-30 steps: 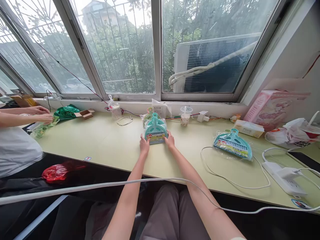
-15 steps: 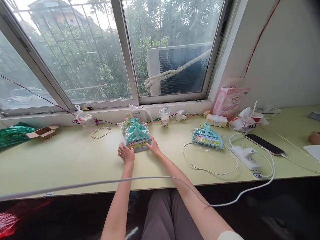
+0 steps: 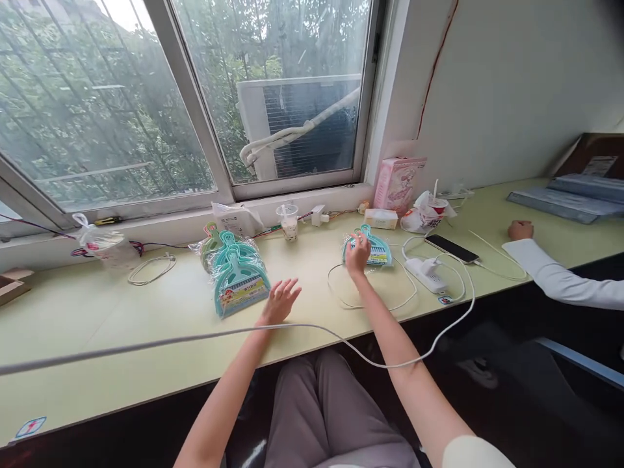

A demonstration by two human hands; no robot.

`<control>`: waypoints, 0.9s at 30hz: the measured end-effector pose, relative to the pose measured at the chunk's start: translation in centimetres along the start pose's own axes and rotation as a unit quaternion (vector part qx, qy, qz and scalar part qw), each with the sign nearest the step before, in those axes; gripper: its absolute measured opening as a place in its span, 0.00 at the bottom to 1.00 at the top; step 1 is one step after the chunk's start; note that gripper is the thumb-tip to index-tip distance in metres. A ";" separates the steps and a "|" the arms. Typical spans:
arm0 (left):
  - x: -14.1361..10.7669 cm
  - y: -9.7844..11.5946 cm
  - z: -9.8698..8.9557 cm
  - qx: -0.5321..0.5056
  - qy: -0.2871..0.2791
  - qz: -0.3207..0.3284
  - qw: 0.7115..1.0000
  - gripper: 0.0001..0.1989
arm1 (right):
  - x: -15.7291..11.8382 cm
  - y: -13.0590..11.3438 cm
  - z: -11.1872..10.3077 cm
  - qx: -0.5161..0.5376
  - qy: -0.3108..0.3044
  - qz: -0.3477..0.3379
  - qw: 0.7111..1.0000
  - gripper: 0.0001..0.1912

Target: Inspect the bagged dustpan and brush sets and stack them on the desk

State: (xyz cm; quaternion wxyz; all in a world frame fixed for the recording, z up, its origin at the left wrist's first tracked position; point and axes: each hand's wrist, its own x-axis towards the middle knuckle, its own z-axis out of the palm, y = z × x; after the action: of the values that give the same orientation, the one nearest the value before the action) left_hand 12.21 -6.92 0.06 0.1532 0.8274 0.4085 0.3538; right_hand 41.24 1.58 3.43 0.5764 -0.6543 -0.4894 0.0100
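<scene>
Wrapped turquoise mini dustpan-and-brush sets [image 3: 240,273] lie in an overlapping pile left of centre, with a green one at the back. Just right of the pile's front set is my left hand [image 3: 281,301], fingers spread and holding nothing. My right hand [image 3: 358,255] hovers at the left side of a single wrapped dustpan-and-brush set [image 3: 379,252]. Its fingers are apart and slightly bent; whether they touch the wrapping I cannot tell. The hand hides part of that set.
A white cable [image 3: 312,327] crosses in front of my forearms. Further right are a power strip [image 3: 426,275] and a phone [image 3: 452,249]. A plastic cup [image 3: 287,224] stands near the window. Another person's hand [image 3: 520,230] rests on the table at far right.
Both hands have left the front set of the pile. My right hand has moved right to the single set; my left hand has drawn slightly away. The view has turned right.
</scene>
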 end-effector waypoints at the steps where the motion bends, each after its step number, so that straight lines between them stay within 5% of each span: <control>1: 0.7 0.7 1.1 -0.007 -0.015 0.020 1.000 0.12 | 2.1 2.1 -1.9 -0.056 0.042 0.043 0.997 0.21; 3: 2.3 1.9 3.0 0.000 -0.049 0.069 0.996 0.11 | 5.2 5.6 -5.3 -0.133 0.062 0.119 0.982 0.23; 6: 4.1 2.6 4.7 0.042 -0.049 0.119 0.991 0.13 | 7.0 8.7 -8.4 -0.156 -0.003 0.190 0.969 0.15; 11: 4.3 1.3 3.6 0.056 0.066 0.081 0.993 0.16 | 7.0 8.9 -8.7 -0.155 -0.003 0.189 0.970 0.11; 16: 3.5 0.8 1.2 -0.005 0.152 -0.007 0.988 0.14 | 6.9 5.7 -7.9 -0.090 0.093 0.078 0.989 0.17; 19: 4.2 1.1 0.8 -0.135 0.170 -0.069 0.974 0.11 | 5.3 1.8 -7.0 0.027 0.091 -0.009 0.995 0.17; 23: 5.0 1.1 0.4 -0.396 0.093 -0.164 0.899 0.29 | 0.6 -3.6 -3.4 0.184 -0.026 -0.025 0.982 0.13; 27: 4.4 0.4 -0.5 -0.494 0.064 -0.236 0.834 0.39 | -4.2 -5.6 1.3 0.199 -0.138 -0.010 0.970 0.13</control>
State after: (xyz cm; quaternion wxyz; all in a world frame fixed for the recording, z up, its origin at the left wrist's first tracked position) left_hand 13.91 -3.70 2.62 0.5939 0.4953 0.3711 0.5141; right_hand 34.76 -0.97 4.96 0.6221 -0.5141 -0.5585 0.1919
